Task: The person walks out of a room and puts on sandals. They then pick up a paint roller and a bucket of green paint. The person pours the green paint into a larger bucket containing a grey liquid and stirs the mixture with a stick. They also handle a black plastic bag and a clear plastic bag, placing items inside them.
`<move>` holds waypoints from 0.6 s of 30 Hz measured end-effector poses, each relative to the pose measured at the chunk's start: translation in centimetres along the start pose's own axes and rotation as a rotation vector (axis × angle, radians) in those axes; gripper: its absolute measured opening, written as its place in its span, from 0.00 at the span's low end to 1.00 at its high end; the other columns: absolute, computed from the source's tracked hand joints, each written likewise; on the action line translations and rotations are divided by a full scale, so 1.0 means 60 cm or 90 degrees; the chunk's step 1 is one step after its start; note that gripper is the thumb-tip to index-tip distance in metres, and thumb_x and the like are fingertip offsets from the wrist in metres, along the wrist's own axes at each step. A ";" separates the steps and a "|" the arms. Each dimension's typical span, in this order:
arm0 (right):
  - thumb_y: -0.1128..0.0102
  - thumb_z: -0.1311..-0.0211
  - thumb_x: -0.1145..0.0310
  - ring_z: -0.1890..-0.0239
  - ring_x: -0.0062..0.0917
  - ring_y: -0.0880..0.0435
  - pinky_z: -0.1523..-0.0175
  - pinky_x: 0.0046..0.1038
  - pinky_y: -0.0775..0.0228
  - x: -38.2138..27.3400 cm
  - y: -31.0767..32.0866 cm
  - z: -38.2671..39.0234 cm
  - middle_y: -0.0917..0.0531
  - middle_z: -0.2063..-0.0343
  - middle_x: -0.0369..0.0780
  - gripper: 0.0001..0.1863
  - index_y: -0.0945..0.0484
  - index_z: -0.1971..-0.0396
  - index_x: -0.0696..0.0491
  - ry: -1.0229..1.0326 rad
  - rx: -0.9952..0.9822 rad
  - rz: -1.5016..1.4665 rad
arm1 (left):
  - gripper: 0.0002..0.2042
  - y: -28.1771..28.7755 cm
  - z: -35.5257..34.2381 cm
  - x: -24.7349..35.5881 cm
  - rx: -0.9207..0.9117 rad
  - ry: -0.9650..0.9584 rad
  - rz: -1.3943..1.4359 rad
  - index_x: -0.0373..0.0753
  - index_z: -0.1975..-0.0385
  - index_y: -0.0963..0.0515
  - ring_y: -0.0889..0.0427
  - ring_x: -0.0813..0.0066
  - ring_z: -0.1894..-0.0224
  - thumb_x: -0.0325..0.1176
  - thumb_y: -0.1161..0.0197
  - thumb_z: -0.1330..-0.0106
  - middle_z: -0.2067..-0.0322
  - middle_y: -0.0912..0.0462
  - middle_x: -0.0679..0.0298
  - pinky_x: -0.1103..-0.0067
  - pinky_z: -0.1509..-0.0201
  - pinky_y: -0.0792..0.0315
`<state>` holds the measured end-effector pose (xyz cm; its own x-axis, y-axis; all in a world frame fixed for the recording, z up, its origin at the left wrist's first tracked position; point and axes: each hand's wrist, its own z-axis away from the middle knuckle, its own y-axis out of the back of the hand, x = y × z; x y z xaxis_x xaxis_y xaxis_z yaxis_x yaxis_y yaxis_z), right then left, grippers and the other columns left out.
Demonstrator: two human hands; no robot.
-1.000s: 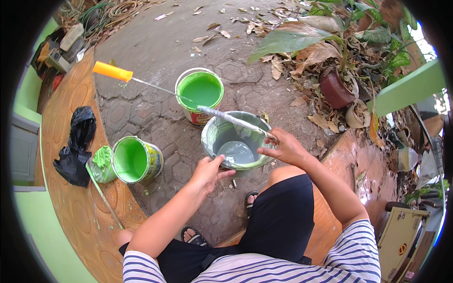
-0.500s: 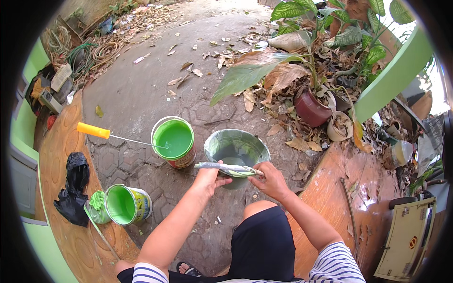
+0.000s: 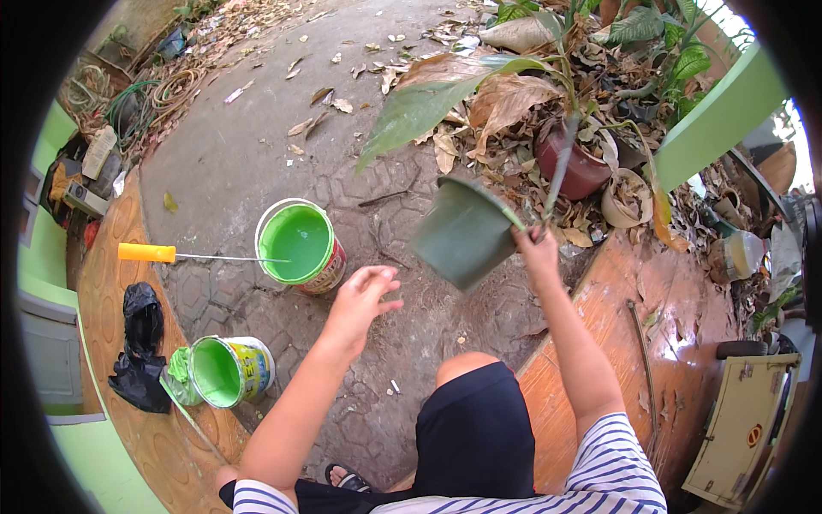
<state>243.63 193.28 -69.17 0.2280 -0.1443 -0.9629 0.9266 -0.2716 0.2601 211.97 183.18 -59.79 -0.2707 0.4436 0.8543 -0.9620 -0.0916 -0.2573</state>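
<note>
Gripped at its rim, a grey-green bucket [image 3: 462, 236] hangs tilted from my right hand [image 3: 539, 250], its mouth turned away up and to the right. A thin grey stick-like piece [image 3: 561, 167], blurred, rises from the same hand; whether it is a loose stick or the bucket's handle I cannot tell. My left hand [image 3: 366, 298] is in the air, empty, fingers apart, near a paint bucket [image 3: 272, 276] of green paint. A paint roller with a yellow handle [image 3: 147, 252] leans in that paint, its metal rod across the rim. The bucket's inside is hidden.
A second bucket [image 3: 257, 368], tipped on its side with green paint inside, lies by a green bag [image 3: 182, 377] and a black plastic bag [image 3: 142, 343]. Potted plants [image 3: 569, 171] and dry leaves stand at right, beside a green post [image 3: 719, 120] and an orange ledge [image 3: 591, 343].
My right hand has lifted the bucket off the ground, up and to the right, and tilted it. My left hand has let go of the stick-like piece and opened.
</note>
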 end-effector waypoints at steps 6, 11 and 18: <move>0.31 0.42 0.60 0.65 0.23 0.25 0.64 0.28 0.24 0.021 0.118 -0.174 0.22 0.66 0.36 0.15 0.30 0.71 0.50 -0.222 0.033 -0.216 | 0.10 0.103 0.058 -0.040 0.083 0.052 -0.037 0.34 0.55 0.28 0.22 0.63 0.47 0.34 0.47 0.28 0.51 0.24 0.57 0.66 0.50 0.22; 0.34 0.38 0.58 0.59 0.27 0.26 0.64 0.30 0.24 0.019 0.166 -0.247 0.22 0.60 0.35 0.15 0.25 0.57 0.49 -0.326 0.003 -0.428 | 0.10 0.161 0.109 -0.071 0.137 0.102 -0.024 0.34 0.56 0.28 0.22 0.62 0.48 0.35 0.47 0.28 0.51 0.24 0.57 0.66 0.50 0.22; 0.37 0.36 0.61 0.56 0.29 0.27 0.61 0.33 0.24 0.013 0.176 -0.268 0.25 0.53 0.37 0.15 0.26 0.54 0.50 -0.315 0.037 -0.555 | 0.11 0.202 0.145 -0.101 0.164 0.124 0.011 0.34 0.56 0.27 0.21 0.64 0.49 0.35 0.47 0.27 0.52 0.24 0.58 0.69 0.52 0.20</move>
<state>258.37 205.60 -68.32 -0.6852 -0.2482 -0.6847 0.6920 -0.5151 -0.5058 201.62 171.63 -64.14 -0.2988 0.6000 0.7421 -0.9415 -0.3126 -0.1263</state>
